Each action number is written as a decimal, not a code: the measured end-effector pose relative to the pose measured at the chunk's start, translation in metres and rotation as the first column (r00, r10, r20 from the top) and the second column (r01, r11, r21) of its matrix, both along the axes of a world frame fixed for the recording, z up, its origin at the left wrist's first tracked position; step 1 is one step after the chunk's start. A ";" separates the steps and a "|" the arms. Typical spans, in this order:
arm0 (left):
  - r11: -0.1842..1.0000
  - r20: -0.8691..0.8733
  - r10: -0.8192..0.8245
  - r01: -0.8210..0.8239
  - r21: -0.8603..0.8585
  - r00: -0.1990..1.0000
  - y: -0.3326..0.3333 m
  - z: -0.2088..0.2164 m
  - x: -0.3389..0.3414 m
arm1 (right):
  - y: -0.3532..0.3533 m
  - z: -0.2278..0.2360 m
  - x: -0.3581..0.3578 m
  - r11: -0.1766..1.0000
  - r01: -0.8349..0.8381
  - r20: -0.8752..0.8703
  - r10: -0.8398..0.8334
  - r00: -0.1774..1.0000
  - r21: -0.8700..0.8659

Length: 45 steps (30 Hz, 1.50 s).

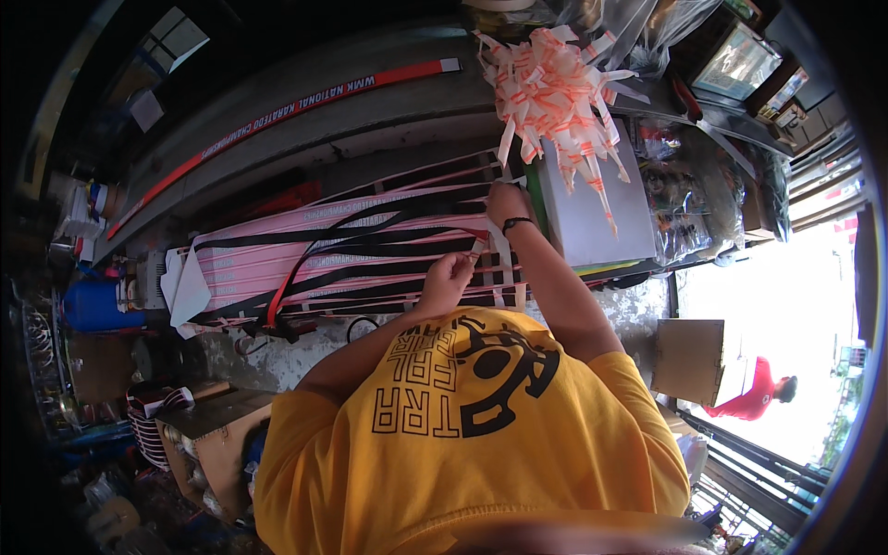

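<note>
A long bundle of pink sheets and black and red printed strips (250,268) lies across the bench in front of me. My left hand (449,277) is at the right end of this bundle, its fingertips pinched on the pale-tipped end of a red strip (479,243). Just beyond it, my right hand (508,203), with a dark band at the wrist, has its fingers curled over the strip ends. What those fingers hold is hidden. Whitish tape (500,252) runs down from under that hand across the bundle.
One red printed strip (296,120) stretches along the grey ledge behind. White-and-orange cut ribbons (555,92) hang over white sheets (601,194) at right. Plastic-wrapped goods (684,194) lie farther right. A blue container (102,305) stands left; cardboard boxes (689,356) and a person in red (754,393) are lower right.
</note>
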<state>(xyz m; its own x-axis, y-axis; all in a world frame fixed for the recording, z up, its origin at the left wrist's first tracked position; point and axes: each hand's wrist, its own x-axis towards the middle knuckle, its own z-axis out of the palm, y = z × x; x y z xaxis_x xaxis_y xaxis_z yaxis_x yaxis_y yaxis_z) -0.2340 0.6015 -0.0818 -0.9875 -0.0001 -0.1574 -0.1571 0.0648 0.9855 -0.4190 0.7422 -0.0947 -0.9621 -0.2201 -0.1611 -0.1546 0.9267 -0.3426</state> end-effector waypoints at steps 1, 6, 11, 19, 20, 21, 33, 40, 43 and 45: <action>1.000 -0.003 0.000 0.000 -0.023 1.000 -0.001 -0.001 0.001 | 0.003 0.001 -0.001 1.000 0.002 0.017 -0.002 1.000 -0.015; 0.996 -0.059 0.083 -0.081 0.033 0.995 -0.003 -0.006 -0.007 | 0.013 0.004 -0.001 0.971 0.086 0.053 -0.076 0.996 -0.223; 0.990 -0.146 0.120 -0.130 -0.063 0.982 -0.007 -0.006 -0.018 | 0.026 0.024 0.012 0.803 0.234 0.140 -0.188 0.972 -0.548; 0.989 -0.269 0.090 -0.117 -0.086 0.959 0.004 0.013 -0.046 | 0.022 0.055 0.076 0.762 -0.265 -0.212 0.170 0.962 -0.591; 0.989 -0.281 0.094 -0.121 -0.081 0.955 0.006 0.015 -0.049 | 0.020 0.054 0.083 0.731 -0.330 -0.250 0.221 0.943 -0.598; 0.984 -0.278 0.059 -0.103 -0.148 0.959 0.006 0.017 -0.051 | 0.018 0.052 0.088 0.770 -0.223 -0.194 0.131 0.972 -0.598; 0.334 -0.246 -0.434 -0.099 -0.937 0.867 -0.007 0.002 -0.035 | 0.027 0.018 0.088 0.685 0.108 0.064 -0.089 0.994 -0.721; 0.315 -0.210 -0.370 -0.090 -0.945 0.905 -0.001 -0.007 -0.034 | 0.031 0.013 0.104 0.742 -0.010 -0.093 -0.070 0.993 -0.670; 0.310 -0.221 -0.366 -0.105 -0.945 0.904 -0.002 -0.009 -0.034 | 0.036 0.020 0.114 0.782 -0.032 -0.133 -0.065 0.989 -0.623; 0.314 -0.219 -0.362 -0.102 -0.944 0.906 -0.002 -0.010 -0.034 | 0.040 0.027 0.122 0.788 0.004 -0.097 -0.081 0.992 -0.616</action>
<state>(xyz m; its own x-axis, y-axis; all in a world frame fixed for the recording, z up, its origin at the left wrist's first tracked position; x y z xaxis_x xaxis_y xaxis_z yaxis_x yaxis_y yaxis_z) -0.2682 0.5995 -0.0914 -0.9594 0.2197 0.1771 0.2558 0.9421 0.2168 -0.2966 0.7822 -0.0678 -0.9755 -0.1943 0.1032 -0.1933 0.5332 -0.8236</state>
